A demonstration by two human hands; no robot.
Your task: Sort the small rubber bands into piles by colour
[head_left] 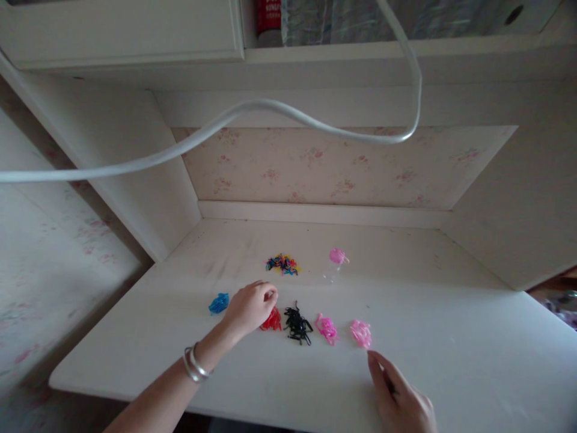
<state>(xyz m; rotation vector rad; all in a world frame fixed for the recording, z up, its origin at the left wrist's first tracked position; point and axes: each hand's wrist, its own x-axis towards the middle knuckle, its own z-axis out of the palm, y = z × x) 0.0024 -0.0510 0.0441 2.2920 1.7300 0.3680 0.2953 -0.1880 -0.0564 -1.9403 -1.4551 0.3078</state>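
Small piles of rubber bands lie sorted by colour on the white desk top. My left hand (251, 305), fingers curled into a pinch, is over the red rubber bands (271, 320) and partly hides them. To its left are the blue rubber bands (219, 304); to its right, the black rubber bands (298, 325) and the bright pink rubber bands (327, 329). My right hand (402, 394) has its fingertips pressed together at the near edge of the light pink rubber bands (361, 334). Whatever either pinch holds is too small to make out.
Farther back lie a mixed-colour pile of rubber bands (282, 264) and a small clear container (332, 273) with a pink top (337, 256). A white cable (270, 106) hangs across the view, below a shelf (324, 55). Side panels flank the desk (451, 355).
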